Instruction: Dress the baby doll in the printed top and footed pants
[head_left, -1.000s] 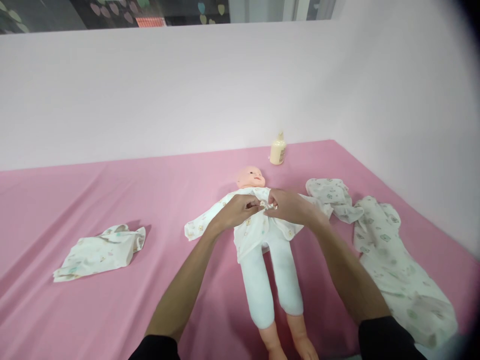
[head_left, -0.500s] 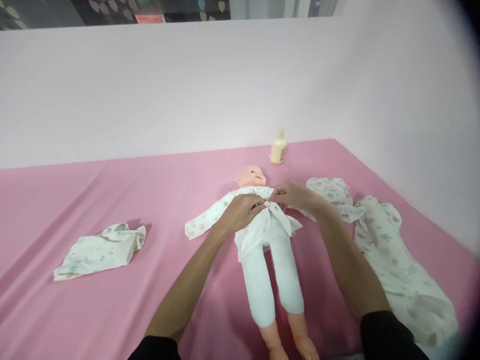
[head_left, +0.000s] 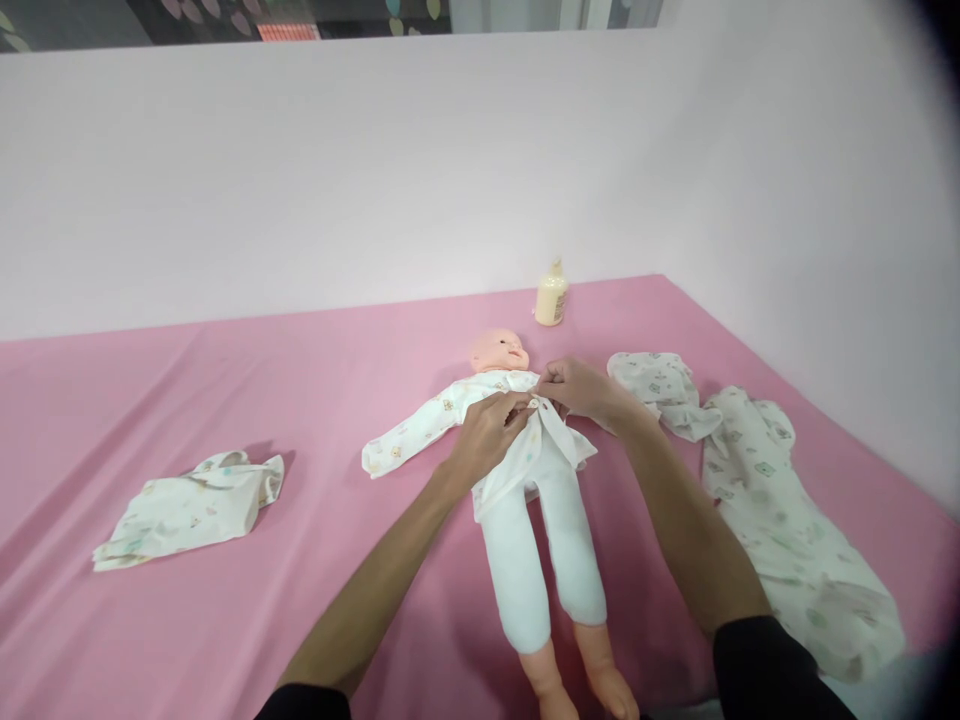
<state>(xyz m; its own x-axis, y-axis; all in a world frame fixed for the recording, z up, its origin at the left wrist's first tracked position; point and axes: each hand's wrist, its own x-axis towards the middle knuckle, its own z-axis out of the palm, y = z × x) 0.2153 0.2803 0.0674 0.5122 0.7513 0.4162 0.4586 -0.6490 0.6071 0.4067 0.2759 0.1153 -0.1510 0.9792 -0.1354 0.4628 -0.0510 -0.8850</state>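
Lower legs (head_left: 592, 650) of the doll (head_left: 517, 560) come nearest, bare below white trousers (head_left: 574, 545), resting on a pink sheet (head_left: 300, 620). The doll lies on its back straight ahead of the person, long axis running away from the viewer and leaning slightly left, feet toward the person and head at the far end. Above the trousers, the patterned shirt (head_left: 499, 490) it wears gapes at the hem, one front corner flaring to the near right; one sleeve (head_left: 412, 437) points out left, crosswise to the body, while the other is mostly hidden. At the chest, the left hand (head_left: 491, 435) pinches the shirt's front edge beside a small pale fastening (head_left: 534, 403), fingertips drawn together; the right hand (head_left: 577, 390) holds the facing edge in bunched fingers, its thumb's exact contact hard to see. Cloth so thin could slip from such a small pinch; edges brought together at uneven heights would probably skew the front, and a hard tug might swing the doll off its line. Printed clothes (head_left: 787, 530) lie well apart to the right. Farther off, the doll's head (head_left: 495, 350) turns rightward, and a bottle (head_left: 551, 300) stands upright near the wall (head_left: 360, 180).
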